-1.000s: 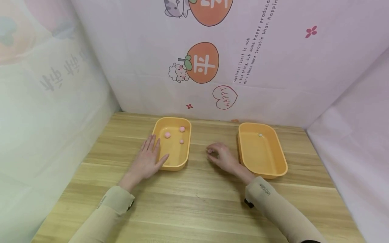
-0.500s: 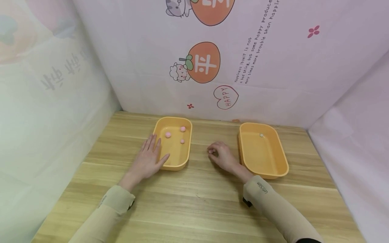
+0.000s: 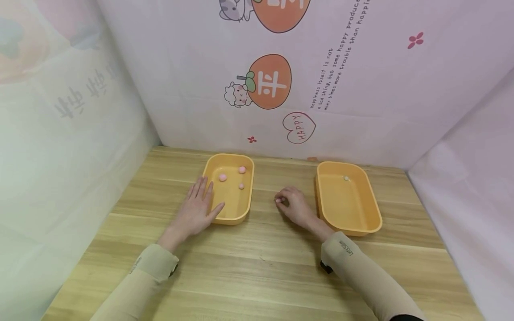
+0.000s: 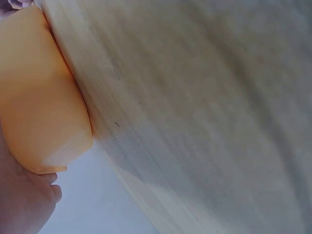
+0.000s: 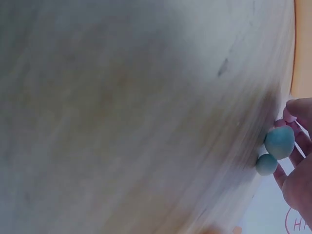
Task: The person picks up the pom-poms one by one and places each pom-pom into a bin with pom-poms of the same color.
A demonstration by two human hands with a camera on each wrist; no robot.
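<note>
My left hand (image 3: 195, 211) lies with fingers spread against the near-left rim of the left yellow tray (image 3: 229, 221). Inside that tray are three pink balls: one larger (image 3: 222, 178), one near the far corner (image 3: 242, 170) and a small one (image 3: 241, 186). Between the two trays, low over the table, my right hand (image 3: 296, 207) curls its fingers. In the right wrist view, thumb and fingertip pinch a small pink ball (image 5: 289, 115), with another pink ball just behind it. A larger blue-green ball (image 5: 280, 142) and a smaller one (image 5: 266, 165) sit within the same hand.
The right yellow tray (image 3: 348, 231), just right of my right hand, holds one small pale ball (image 3: 346, 178). Both trays stand on a wooden table (image 3: 257, 276). Printed white cloth (image 3: 192, 89) closes off the back and sides.
My right hand's fingertips have shifted slightly around the pink ball, which shows less now. The right forearm has moved a little to the left. My left hand stays put.
</note>
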